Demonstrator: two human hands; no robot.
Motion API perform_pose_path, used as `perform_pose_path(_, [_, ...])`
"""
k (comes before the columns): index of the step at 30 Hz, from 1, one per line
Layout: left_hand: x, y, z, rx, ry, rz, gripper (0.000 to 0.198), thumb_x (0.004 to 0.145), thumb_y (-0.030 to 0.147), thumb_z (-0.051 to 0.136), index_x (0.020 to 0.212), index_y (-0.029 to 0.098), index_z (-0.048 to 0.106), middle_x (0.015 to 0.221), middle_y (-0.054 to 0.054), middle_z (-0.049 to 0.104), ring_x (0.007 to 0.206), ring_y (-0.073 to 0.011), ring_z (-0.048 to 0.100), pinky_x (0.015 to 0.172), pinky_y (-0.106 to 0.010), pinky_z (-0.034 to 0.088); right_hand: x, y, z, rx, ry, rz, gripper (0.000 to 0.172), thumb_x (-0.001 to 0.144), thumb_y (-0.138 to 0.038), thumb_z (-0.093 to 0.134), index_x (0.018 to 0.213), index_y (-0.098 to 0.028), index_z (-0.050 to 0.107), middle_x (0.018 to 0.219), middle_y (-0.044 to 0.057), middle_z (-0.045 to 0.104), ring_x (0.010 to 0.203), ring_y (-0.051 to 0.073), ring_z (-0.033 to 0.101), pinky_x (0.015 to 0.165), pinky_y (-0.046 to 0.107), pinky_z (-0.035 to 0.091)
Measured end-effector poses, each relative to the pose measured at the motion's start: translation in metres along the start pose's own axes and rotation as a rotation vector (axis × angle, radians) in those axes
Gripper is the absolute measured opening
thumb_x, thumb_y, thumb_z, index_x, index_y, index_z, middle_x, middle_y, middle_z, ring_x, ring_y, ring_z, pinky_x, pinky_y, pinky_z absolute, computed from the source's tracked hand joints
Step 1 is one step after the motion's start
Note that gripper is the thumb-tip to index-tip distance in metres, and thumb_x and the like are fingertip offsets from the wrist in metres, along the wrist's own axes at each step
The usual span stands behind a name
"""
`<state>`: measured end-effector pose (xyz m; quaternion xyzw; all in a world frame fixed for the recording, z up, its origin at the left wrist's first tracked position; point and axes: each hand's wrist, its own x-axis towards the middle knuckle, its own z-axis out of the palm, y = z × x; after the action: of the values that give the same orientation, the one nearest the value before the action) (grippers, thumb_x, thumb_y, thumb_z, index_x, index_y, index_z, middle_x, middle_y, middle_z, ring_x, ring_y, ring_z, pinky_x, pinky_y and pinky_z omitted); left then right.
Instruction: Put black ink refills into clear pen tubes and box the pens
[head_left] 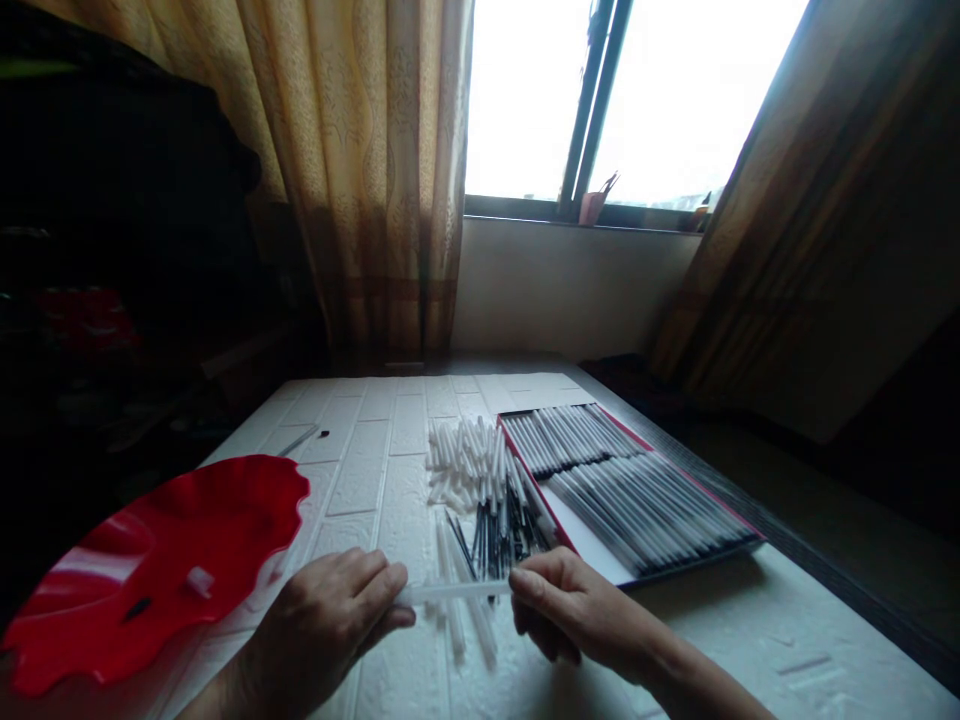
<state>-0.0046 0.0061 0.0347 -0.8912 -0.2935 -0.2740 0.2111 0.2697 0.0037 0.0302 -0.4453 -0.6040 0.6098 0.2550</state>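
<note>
A translucent white pen barrel is stretched level between my two hands. My left hand grips its left end, and the fingers of my right hand pinch the right end. Below and behind it, a few more loose barrels lie on the table. Just beyond are thin dark sticks that look like pen refills, in a bunch. Past those sits a heap of short white tubes. On the right, a red-edged box holds two rows of clear pens with dark tips.
A red wavy-rimmed plate stands at the left, with a small white piece and a dark piece in it. A thin stick lies behind it on the white brick-patterned table. Curtains and a window are beyond.
</note>
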Motion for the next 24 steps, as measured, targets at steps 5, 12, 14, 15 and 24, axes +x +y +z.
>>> perform_pose_path(5, [0.005, 0.001, -0.008, 0.060, 0.026, 0.060, 0.036, 0.105, 0.037, 0.028, 0.082, 0.021, 0.051, 0.063, 0.002, 0.059, 0.051, -0.0157, 0.059, 0.051, -0.028, 0.041, 0.000, -0.004, 0.001, 0.079, 0.023, -0.019, 0.067, 0.071, -0.081, 0.053, 0.057, -0.015, 0.055, 0.040, -0.006, 0.044, 0.031, 0.003, 0.031, 0.033, 0.018, 0.017])
perform_pose_path(12, [0.009, 0.001, -0.013, 0.023, 0.048, 0.080, 0.037, 0.105, 0.036, 0.031, 0.073, 0.023, 0.045, 0.057, 0.004, 0.052, 0.048, -0.0140, 0.052, 0.048, -0.027, 0.034, -0.001, -0.006, 0.003, 0.124, 0.021, -0.067, 0.065, 0.073, -0.078, 0.054, 0.058, -0.014, 0.055, 0.039, -0.007, 0.042, 0.031, 0.003, 0.029, 0.032, 0.019, 0.014])
perform_pose_path(14, [0.009, 0.002, -0.012, -0.030, 0.045, 0.059, 0.039, 0.105, 0.036, 0.030, 0.070, 0.023, 0.043, 0.056, 0.004, 0.051, 0.046, -0.0125, 0.050, 0.048, -0.026, 0.033, 0.000, -0.006, 0.004, 0.099, 0.022, -0.080, 0.064, 0.075, -0.077, 0.053, 0.059, -0.015, 0.055, 0.039, -0.007, 0.042, 0.031, 0.003, 0.029, 0.032, 0.018, 0.014])
perform_pose_path(15, [0.008, 0.003, -0.010, -0.064, 0.039, 0.044, 0.040, 0.105, 0.035, 0.030, 0.069, 0.023, 0.042, 0.056, 0.004, 0.050, 0.046, -0.0117, 0.050, 0.048, -0.026, 0.032, 0.000, -0.006, 0.005, 0.078, 0.027, -0.090, 0.064, 0.076, -0.077, 0.052, 0.060, -0.015, 0.055, 0.040, -0.007, 0.042, 0.032, 0.004, 0.030, 0.032, 0.018, 0.015])
perform_pose_path(24, [-0.017, -0.017, 0.016, -0.437, -0.237, -0.390, 0.053, 0.104, 0.038, 0.016, 0.056, 0.023, 0.034, 0.046, 0.007, 0.040, 0.039, -0.0090, 0.045, 0.042, -0.019, 0.032, -0.014, -0.010, -0.016, -0.416, 0.418, -0.490, 0.038, 0.096, -0.046, 0.045, 0.075, -0.018, 0.060, 0.055, -0.004, 0.050, 0.048, 0.010, 0.045, 0.047, 0.021, 0.037])
